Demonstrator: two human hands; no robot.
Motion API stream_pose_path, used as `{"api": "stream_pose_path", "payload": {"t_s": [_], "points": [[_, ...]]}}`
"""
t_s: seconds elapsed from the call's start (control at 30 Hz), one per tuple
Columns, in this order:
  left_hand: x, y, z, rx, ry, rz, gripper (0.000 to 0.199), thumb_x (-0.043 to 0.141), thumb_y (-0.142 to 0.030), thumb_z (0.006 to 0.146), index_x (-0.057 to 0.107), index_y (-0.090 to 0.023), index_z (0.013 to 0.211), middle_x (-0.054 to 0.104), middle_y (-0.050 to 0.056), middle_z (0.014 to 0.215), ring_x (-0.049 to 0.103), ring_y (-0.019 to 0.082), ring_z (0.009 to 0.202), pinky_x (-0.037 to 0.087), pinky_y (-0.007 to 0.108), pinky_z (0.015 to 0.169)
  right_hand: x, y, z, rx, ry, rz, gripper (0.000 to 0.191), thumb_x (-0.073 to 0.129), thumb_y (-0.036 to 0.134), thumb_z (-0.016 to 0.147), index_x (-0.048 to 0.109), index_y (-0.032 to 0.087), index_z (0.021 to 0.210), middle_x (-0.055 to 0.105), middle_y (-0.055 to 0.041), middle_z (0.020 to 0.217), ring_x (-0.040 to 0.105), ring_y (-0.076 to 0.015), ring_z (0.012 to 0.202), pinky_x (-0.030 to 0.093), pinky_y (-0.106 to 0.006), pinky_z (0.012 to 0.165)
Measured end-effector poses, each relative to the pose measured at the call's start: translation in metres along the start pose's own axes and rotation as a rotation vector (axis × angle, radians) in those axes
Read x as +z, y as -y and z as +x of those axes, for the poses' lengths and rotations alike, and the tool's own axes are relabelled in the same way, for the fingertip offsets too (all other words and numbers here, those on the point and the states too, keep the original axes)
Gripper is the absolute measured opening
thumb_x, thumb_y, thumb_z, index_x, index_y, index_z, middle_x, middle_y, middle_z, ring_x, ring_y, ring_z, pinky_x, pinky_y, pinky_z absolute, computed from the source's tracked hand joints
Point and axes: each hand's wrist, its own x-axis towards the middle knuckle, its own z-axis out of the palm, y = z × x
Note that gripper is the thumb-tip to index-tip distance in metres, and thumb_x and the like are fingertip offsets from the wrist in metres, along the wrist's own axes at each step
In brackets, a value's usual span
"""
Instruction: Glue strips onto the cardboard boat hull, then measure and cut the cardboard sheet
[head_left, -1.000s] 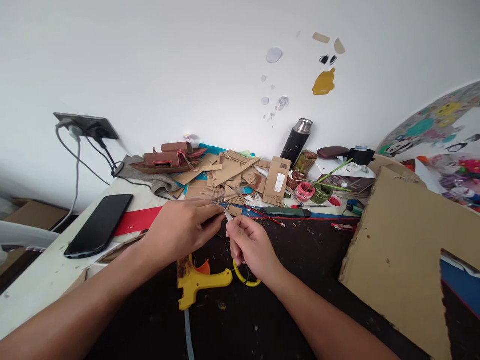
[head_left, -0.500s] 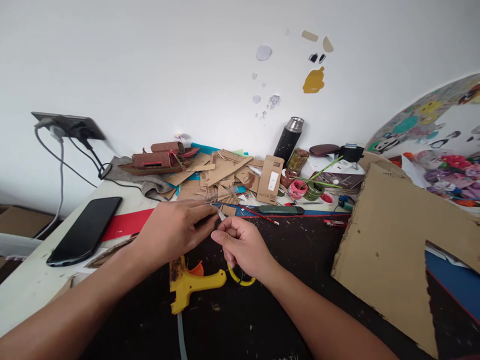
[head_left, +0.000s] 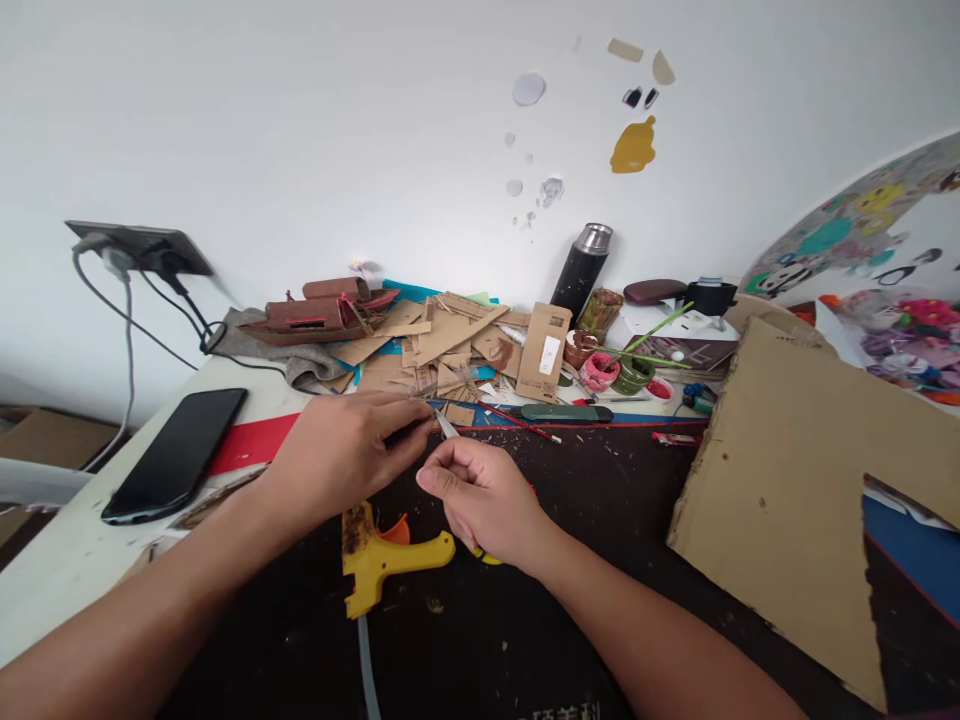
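— Both hands meet over the dark mat: left hand (head_left: 341, 450) is pinched shut on a thin stick (head_left: 420, 402), right hand (head_left: 480, 495) curled tight round a small blade (head_left: 447, 427).

— Anything different from a second ago?

— Right hand has dropped a little and now hides most of the yellow scissors; the glue gun (head_left: 386, 555) lies unmoved just beneath. Blade tip stays at the stick, so trimming seems ongoing.

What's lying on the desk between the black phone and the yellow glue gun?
Head view: the left forearm crosses between phone and glue gun.
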Motion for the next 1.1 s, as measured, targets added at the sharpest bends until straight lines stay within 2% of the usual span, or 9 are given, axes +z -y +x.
{"api": "stream_pose_path", "payload": {"t_s": [0.27,0.4,0.77,0.97,1.1], "points": [[0.0002,0.0026,0.0007,0.029,-0.003,0.035,0.021,0.06,-0.033,0.104,0.077,-0.023,0.096,0.084,0.004,0.096,0.077,0.021,0.077,0.042,0.031,0.058,0.0001,0.0001,0.0,0.011,-0.005,0.028,0.045,0.079,0.062,0.088,0.055,0.024,0.085,0.042,0.0159,0.037,0.033,-0.0076,0.028,0.027,-0.019,0.031],[0.001,0.0031,0.0014,0.035,-0.022,0.047,0.022,0.059,-0.032,0.104,0.077,-0.022,0.095,0.083,0.004,0.092,0.076,0.022,0.075,0.043,0.032,0.058,0.0023,0.0002,-0.0025,0.03,0.018,0.026,0.045,0.077,0.064,0.09,0.056,0.024,0.085,0.042,0.0151,0.038,0.033,-0.0076,0.029,0.026,-0.019,0.032],[0.002,0.004,0.0021,0.02,-0.009,0.046,0.024,0.059,-0.034,0.104,0.078,-0.023,0.097,0.083,0.004,0.092,0.076,0.022,0.075,0.043,0.032,0.058,0.0037,-0.0044,-0.005,-0.045,0.008,0.01,0.055,0.067,0.072,0.096,0.053,0.023,0.075,0.04,0.0132,0.039,0.032,-0.0062,0.031,0.023,-0.021,0.035],[0.0042,0.0032,0.0025,0.028,0.009,0.013,0.026,0.057,-0.036,0.107,0.078,-0.022,0.098,0.083,0.003,0.093,0.076,0.021,0.077,0.047,0.031,0.062,-0.0006,-0.0003,-0.0008,-0.108,-0.051,0.05,0.064,0.07,0.079,0.09,0.044,0.025,0.065,0.039,0.0121,0.04,0.031,-0.0063,0.031,0.024,-0.022,0.035],[0.0036,0.003,0.0027,0.022,0.018,0.022,0.025,0.058,-0.035,0.106,0.078,-0.022,0.098,0.082,0.003,0.09,0.076,0.021,0.075,0.045,0.032,0.06,-0.0025,-0.0042,0.002,-0.07,-0.021,0.022,0.061,0.072,0.076,0.09,0.05,0.024,0.067,0.041,0.0121,0.039,0.035,-0.0068,0.031,0.026,-0.021,0.036]]}}
